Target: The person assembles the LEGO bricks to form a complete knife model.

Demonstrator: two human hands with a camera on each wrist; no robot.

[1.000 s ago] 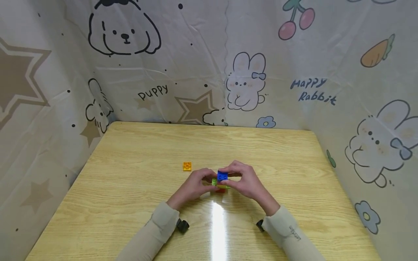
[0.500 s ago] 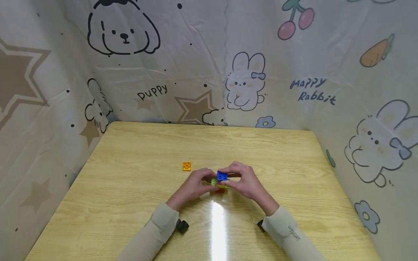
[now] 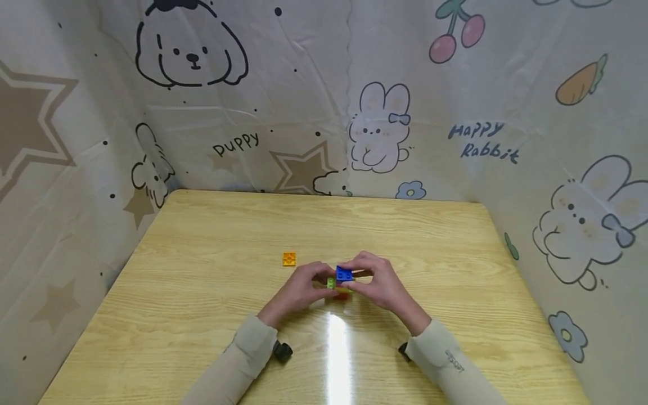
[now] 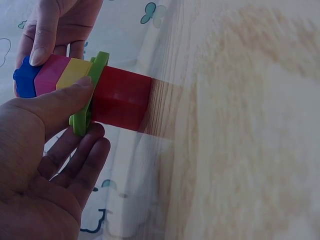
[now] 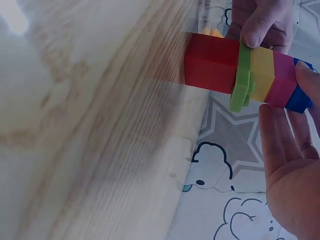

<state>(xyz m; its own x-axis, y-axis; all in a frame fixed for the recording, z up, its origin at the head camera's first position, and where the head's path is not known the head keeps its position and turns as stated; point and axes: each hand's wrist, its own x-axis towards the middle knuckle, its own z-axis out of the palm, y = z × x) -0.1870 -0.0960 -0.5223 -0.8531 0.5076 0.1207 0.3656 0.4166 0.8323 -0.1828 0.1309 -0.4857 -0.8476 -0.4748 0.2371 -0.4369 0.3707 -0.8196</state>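
A small stack of toy bricks stands on the wooden table: red brick at the bottom, then a green plate, yellow, magenta, and a blue brick on top. My left hand pinches the stack at the green plate, thumb on one side. My right hand grips the upper bricks, with a fingertip on the blue brick. In the right wrist view the stack stands with its red base on the table.
A single orange square plate lies on the table just left of and behind my hands. Cartoon-printed cloth walls close in the table on three sides. A glare stripe runs along the table's near part.
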